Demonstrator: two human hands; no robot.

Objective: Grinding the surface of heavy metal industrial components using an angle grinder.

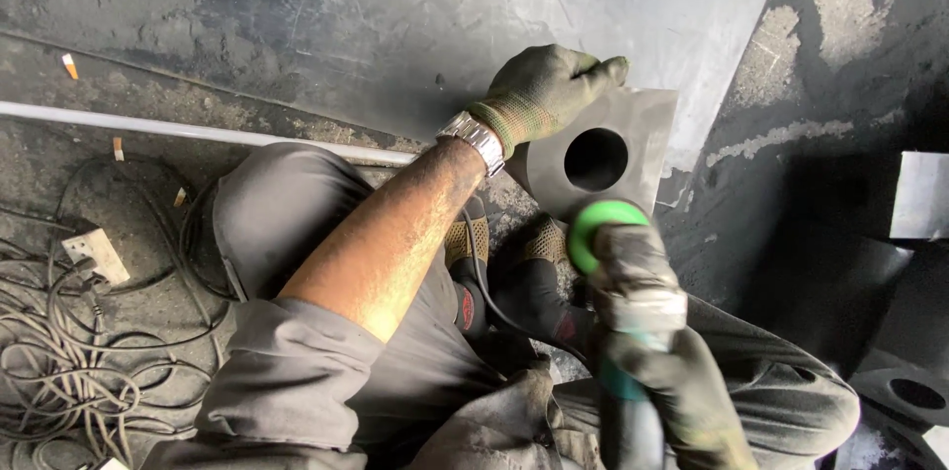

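My left hand, in a green work glove with a metal watch at the wrist, presses on the top left corner of a square grey steel plate with a round hole in its middle. The plate stands tilted against my feet on the floor. My right hand, also gloved, grips the body of a green angle grinder. The grinder's green-rimmed head sits at the plate's lower edge, just below the hole.
A large steel sheet lies on the floor behind the plate. A white pipe runs across the left. Tangled cables and a socket block lie at left. More holed plates sit at lower right.
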